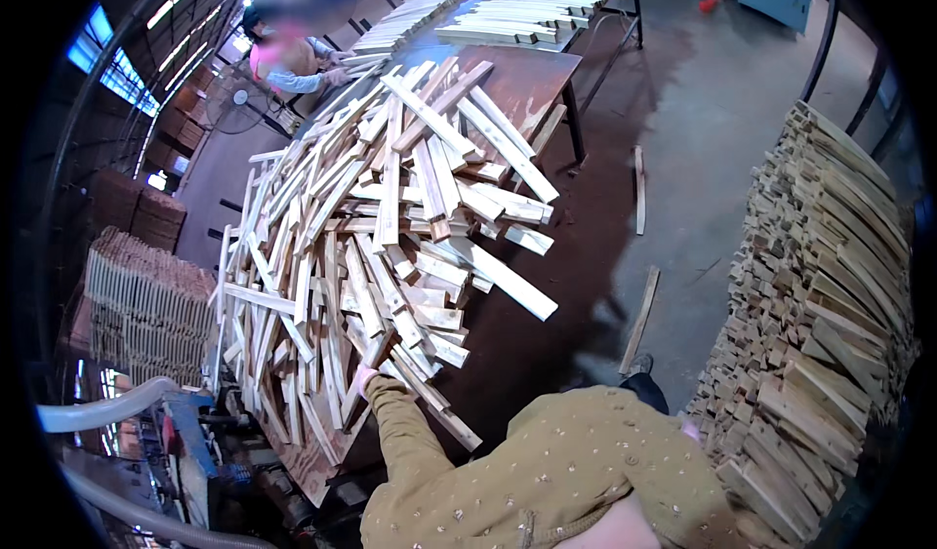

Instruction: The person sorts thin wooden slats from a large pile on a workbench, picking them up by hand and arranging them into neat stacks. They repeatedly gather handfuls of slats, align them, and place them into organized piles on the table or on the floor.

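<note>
A big loose pile of pale wooden slats (390, 227) covers a brown table (527, 81). My left hand (363, 379), in a pale glove at the end of a mustard dotted sleeve, is pushed into the pile's near edge and touches the slats there. Its fingers are hidden among the slats. My right arm bends toward a tall stack of slats (820, 285) on my right. Only a pink sliver of my right hand (691, 431) shows against that stack, and its grip is hidden.
Another person (293, 56) works at the table's far end beside neat rows of slats (527, 12). A few slats (640, 317) lie on the grey floor. A stacked bundle (146, 305) and hoses (107, 412) stand at the left.
</note>
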Motion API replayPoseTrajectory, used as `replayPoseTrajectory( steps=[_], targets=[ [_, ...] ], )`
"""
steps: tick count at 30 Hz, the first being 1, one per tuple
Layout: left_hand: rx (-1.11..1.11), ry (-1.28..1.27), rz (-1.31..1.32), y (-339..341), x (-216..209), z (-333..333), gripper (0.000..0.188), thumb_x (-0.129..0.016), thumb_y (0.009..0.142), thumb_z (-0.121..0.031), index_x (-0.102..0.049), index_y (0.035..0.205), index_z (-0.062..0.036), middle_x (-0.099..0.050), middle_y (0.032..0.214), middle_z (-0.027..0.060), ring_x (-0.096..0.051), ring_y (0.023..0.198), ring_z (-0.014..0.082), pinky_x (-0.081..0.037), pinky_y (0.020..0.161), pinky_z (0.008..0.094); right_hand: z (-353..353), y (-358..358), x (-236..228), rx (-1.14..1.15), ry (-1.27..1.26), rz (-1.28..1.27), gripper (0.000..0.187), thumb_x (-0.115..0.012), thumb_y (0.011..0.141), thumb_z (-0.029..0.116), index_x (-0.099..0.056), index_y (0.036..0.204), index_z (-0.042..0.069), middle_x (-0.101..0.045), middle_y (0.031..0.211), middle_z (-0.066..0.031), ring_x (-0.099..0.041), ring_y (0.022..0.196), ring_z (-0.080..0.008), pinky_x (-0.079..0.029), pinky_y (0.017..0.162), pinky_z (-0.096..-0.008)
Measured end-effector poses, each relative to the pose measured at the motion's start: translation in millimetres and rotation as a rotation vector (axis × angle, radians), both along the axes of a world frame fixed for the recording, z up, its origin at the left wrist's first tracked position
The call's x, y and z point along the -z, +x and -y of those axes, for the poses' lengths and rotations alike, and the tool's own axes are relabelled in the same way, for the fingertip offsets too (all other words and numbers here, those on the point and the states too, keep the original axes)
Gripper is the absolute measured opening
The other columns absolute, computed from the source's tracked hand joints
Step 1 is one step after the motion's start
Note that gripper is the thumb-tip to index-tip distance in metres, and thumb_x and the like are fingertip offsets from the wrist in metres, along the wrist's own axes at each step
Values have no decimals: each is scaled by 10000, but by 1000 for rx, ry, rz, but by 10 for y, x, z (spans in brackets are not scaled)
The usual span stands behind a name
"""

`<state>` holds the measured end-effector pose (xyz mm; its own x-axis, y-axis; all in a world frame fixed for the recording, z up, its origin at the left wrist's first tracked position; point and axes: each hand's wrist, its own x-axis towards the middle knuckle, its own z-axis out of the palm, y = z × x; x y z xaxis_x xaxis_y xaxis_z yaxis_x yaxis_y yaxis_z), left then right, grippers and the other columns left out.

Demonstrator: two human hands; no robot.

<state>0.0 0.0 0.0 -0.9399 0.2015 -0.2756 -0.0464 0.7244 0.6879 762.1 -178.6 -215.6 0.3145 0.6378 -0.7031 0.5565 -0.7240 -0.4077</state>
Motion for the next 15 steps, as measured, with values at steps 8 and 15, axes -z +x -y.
replayPoseTrajectory(
  steps=[8, 15],
  targets=[
    [150, 389, -349, 801, -424, -1271, 445, -567, 910, -347, -601, 1115, 47, -659, 1055, 159, -598, 938, 265, -478, 827, 372, -1424, 266, -61, 368, 328, -588, 369, -552, 960, 209, -499, 1285, 42, -552, 816, -47, -501, 649, -126, -444, 555, -270],
    [797, 172, -616, 1896, -695, -4117, 689, -643, 859, -387, -411, 1352, 35, -494, 1341, 251, -493, 1228, 363, -371, 1043, 396, -3341, 446, -1550, -280, 47, 47, 507, -540, 912, 372, -512, 1328, 83, -583, 1261, -168, -547, 1166, -324, -431, 991, -381]
  ],
)
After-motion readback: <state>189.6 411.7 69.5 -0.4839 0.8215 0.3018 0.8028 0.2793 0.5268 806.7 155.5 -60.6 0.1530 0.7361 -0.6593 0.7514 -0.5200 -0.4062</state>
